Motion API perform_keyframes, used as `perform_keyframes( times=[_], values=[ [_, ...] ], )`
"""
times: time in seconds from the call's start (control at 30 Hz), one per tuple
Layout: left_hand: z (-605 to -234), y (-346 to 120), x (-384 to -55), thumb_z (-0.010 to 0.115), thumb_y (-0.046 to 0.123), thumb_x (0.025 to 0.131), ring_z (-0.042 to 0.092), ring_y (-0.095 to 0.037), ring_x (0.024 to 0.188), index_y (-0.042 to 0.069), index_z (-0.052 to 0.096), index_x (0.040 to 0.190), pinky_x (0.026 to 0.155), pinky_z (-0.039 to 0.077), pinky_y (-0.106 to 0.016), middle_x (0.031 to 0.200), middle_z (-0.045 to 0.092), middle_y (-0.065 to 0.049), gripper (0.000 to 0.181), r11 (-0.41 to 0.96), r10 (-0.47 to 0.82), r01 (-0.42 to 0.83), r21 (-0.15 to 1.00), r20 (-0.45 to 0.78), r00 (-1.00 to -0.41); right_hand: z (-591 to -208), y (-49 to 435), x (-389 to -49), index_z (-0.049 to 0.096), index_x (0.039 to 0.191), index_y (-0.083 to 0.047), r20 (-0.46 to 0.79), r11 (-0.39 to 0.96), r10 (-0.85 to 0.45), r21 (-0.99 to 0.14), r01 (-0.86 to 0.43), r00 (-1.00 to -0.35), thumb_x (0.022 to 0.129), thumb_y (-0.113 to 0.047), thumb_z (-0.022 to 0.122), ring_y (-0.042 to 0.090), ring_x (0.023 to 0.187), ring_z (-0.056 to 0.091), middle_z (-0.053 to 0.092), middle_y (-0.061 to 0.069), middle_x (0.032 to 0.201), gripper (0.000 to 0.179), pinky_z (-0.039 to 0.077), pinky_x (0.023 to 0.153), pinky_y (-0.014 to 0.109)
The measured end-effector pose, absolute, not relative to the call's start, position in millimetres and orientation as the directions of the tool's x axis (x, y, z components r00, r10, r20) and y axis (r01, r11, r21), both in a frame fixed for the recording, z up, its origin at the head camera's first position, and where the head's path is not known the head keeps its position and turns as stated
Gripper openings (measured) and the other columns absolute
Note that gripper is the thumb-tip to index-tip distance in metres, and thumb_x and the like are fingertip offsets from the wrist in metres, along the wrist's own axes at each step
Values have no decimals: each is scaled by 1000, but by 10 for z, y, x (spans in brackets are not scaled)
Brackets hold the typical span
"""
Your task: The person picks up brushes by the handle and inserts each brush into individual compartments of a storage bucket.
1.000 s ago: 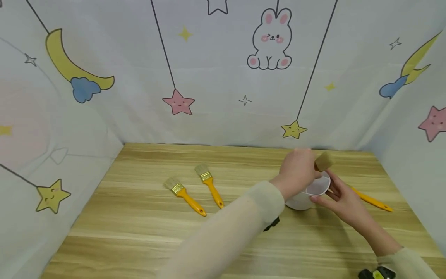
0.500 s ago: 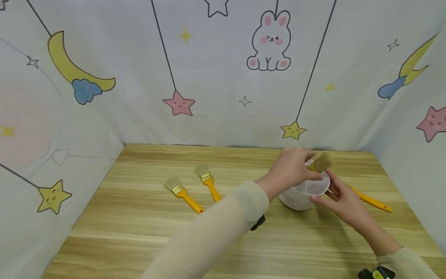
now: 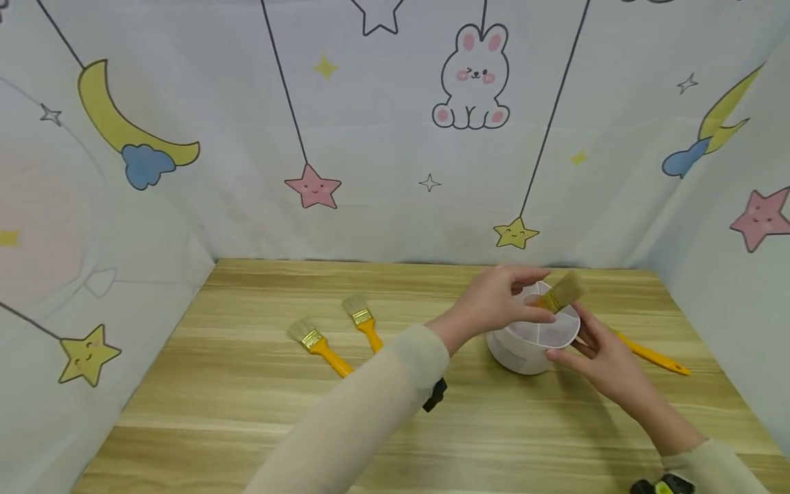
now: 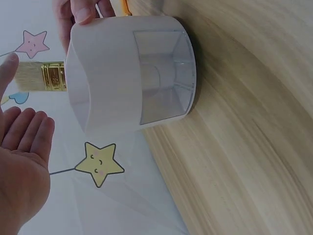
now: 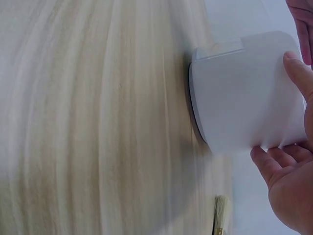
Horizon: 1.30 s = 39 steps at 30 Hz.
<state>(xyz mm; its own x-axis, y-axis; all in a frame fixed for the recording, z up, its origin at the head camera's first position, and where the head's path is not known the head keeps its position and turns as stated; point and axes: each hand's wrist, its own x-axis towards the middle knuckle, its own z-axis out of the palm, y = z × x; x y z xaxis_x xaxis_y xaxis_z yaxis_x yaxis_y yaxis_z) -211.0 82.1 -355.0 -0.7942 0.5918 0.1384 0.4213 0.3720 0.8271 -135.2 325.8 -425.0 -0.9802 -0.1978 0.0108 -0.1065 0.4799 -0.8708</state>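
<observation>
A white divided holder stands upright on the table's right half. One paintbrush leans inside it, bristles up and tilted right. My left hand hovers over the holder's left rim. In the left wrist view, its fingers are extended and apart from the brush's bristles and metal band; the brush's handle is hidden inside the holder. My right hand grips the holder's right side. The right wrist view shows its thumb and fingers on opposite sides of the holder's wall.
Two paintbrushes with yellow handles lie left of centre on the wooden table, handles partly behind my left sleeve. Another paintbrush lies right of the holder, partly behind my right hand. A printed curtain encloses the table's back and sides.
My left hand has drawn back leftward out of the holder and let go of the paintbrush, which stays leaning inside. My right hand keeps its grip on the holder.
</observation>
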Motion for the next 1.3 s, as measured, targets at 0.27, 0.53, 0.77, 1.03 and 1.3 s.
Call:
perform_keyframes(
  times=[0.27,0.53,0.77,1.03,1.3],
  values=[
    [-3642,707,-2132,93,27,86,59,-5,136,20,63,151,110,50,-21,151,62,10,72,269,596,381,885,157,-787,-4294,3215,-1319,3,171,-2,45,490,-151,-864,-115,-987,99,-19,80,56,147,41,26,31,170,107,47,100,8],
    [-3698,567,-2135,93,20,86,60,-10,137,16,63,151,112,49,-22,151,63,4,71,226,583,348,910,159,-797,-4341,3188,-1281,9,171,-2,91,499,-124,-855,-142,-988,98,-15,81,53,143,47,32,34,166,104,48,97,6],
    [-3795,414,-2169,93,22,86,59,-12,139,14,63,151,111,47,-18,152,63,4,72,248,560,335,909,147,-815,-4402,3206,-1243,18,170,-2,162,486,-110,-852,-195,-981,96,-8,82,-13,127,50,36,36,163,98,51,94,7],
    [-3893,249,-2166,93,26,86,60,-15,139,16,64,151,112,48,-21,152,63,3,72,287,528,329,900,138,-838,-4416,3176,-1196,22,168,3,203,425,-90,-878,-222,-975,96,-2,80,-21,123,47,33,36,165,93,54,91,10],
    [-3962,95,-2159,93,29,87,60,-19,140,18,63,152,114,49,-27,152,63,2,72,323,503,317,892,122,-856,-4448,3156,-1138,28,165,6,250,440,-62,-862,-251,-966,94,0,81,-22,125,47,36,35,164,89,55,91,10]
  ],
)
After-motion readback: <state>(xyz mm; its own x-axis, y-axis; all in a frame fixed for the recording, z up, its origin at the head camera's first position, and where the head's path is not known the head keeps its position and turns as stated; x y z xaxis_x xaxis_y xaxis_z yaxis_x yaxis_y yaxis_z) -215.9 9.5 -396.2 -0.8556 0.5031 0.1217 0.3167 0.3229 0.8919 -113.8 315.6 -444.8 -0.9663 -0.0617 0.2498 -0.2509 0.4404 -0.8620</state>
